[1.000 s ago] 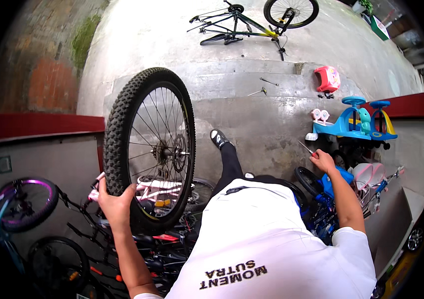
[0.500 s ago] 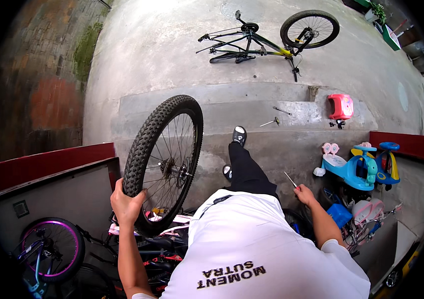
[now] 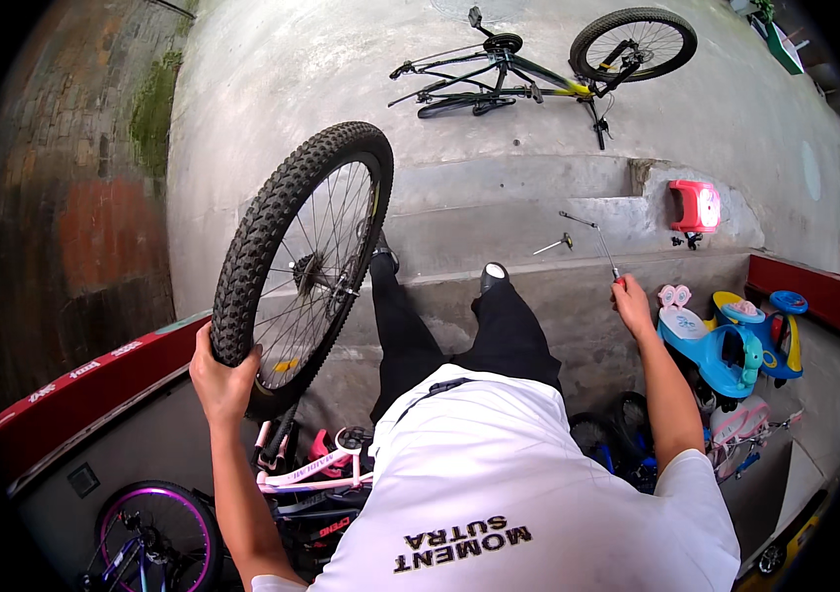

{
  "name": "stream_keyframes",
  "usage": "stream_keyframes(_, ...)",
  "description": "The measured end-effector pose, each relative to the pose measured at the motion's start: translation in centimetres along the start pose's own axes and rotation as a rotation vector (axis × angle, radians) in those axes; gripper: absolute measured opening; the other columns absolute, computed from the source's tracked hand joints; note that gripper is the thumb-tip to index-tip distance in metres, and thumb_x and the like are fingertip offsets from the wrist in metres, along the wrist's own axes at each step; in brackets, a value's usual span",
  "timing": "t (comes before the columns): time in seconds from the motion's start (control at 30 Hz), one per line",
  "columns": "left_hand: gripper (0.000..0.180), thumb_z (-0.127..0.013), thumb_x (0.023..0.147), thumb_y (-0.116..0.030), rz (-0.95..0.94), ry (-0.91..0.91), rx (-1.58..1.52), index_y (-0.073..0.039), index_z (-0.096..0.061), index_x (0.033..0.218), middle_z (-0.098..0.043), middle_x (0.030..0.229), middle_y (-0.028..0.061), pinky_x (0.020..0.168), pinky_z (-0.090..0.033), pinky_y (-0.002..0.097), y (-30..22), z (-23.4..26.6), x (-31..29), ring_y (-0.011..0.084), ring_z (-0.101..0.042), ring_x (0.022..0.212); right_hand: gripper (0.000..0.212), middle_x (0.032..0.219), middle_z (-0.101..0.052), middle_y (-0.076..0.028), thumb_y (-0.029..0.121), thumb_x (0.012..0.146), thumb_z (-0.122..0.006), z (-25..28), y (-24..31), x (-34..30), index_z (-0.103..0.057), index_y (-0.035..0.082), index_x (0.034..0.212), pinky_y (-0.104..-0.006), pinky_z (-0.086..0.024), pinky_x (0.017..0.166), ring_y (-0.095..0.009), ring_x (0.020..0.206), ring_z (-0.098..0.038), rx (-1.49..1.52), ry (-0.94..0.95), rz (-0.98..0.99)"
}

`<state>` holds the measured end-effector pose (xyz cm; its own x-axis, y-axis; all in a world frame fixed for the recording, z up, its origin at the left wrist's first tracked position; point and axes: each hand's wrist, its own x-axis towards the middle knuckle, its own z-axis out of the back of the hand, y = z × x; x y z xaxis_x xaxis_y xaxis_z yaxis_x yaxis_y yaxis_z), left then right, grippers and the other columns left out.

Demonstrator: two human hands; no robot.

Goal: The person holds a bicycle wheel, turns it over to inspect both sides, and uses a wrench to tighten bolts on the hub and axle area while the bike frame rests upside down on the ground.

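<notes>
My left hand (image 3: 222, 380) is closed on the knobbly black tyre of a bicycle wheel (image 3: 306, 274), gripping its lower left side. The wheel is held upright at a slant, its spokes and rear sprockets showing. In my right hand (image 3: 631, 301) is a thin metal-shafted screwdriver (image 3: 608, 253) with a red handle, its shaft pointing ahead. Its tip appears close to a wrench (image 3: 578, 219) on the ground, but I cannot tell whether they touch. Beside that lies a T-handled tool (image 3: 554, 244). Farther off, a dark green and yellow bicycle (image 3: 499, 74) lies on the concrete, no wheel showing at its rear end.
A pink stool (image 3: 696, 207) stands right of the tools, with small dark parts (image 3: 686, 240) next to it. Ride-on toys (image 3: 726, 345) fill the right side. Several bicycles (image 3: 158, 533) crowd the lower left behind a red-topped wall (image 3: 109, 370). Low concrete steps lie ahead.
My right hand has swung forward with the screwdriver. The wheel has come along in my left hand, a little to the left. My feet have stepped forward and the view has shifted.
</notes>
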<state>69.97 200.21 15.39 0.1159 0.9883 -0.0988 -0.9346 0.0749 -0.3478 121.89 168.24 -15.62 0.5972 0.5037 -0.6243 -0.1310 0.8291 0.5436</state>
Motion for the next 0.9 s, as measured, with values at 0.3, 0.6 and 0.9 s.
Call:
stream_keyframes(0.3, 0.049, -0.081, 0.066, -0.012, -0.186, 0.123, 0.043, 0.002, -0.062, 0.109, -0.068, 0.085, 0.0134, 0.076, -0.052, 0.0351, 4.1, -10.4, 16.5, 0.0209, -0.064, 0.077, 0.033, 0.067, -0.062, -0.012, 0.034, 0.089, -0.062, -12.5, -14.6, -0.6, -0.058, 0.001, 0.090, -0.0417, -0.048, 0.060, -0.026, 0.060, -0.063, 0.047, -0.300, -0.343)
stream_keyframes(0.6, 0.060, -0.085, 0.066, -0.026, -0.340, 0.331, 0.242, -0.001, -0.059, 0.115, -0.070, 0.096, 0.0212, 0.081, -0.051, 0.0460, 5.3, -18.0, 27.8, 0.0410, -0.067, 0.092, 0.026, 0.068, -0.062, -0.009, 0.025, 0.083, -0.074, -39.1, -7.3, -13.9, -0.059, 0.004, 0.086, -0.0374, -0.049, 0.048, -0.021, 0.052, -0.060, 0.341, -0.295, -0.871)
stream_keyframes(0.9, 0.057, -0.084, 0.067, -0.021, -0.436, 0.412, 0.346, -0.001, -0.058, 0.114, -0.069, 0.093, 0.0204, 0.079, -0.051, 0.0455, -0.4, -19.1, 36.5, 0.0394, -0.067, 0.088, 0.038, 0.079, -0.061, -0.019, 0.034, 0.083, -0.073, -31.8, 4.4, -0.1, -0.055, 0.001, 0.081, -0.0473, -0.047, 0.071, -0.039, 0.077, -0.060, 0.165, -0.300, -0.453)
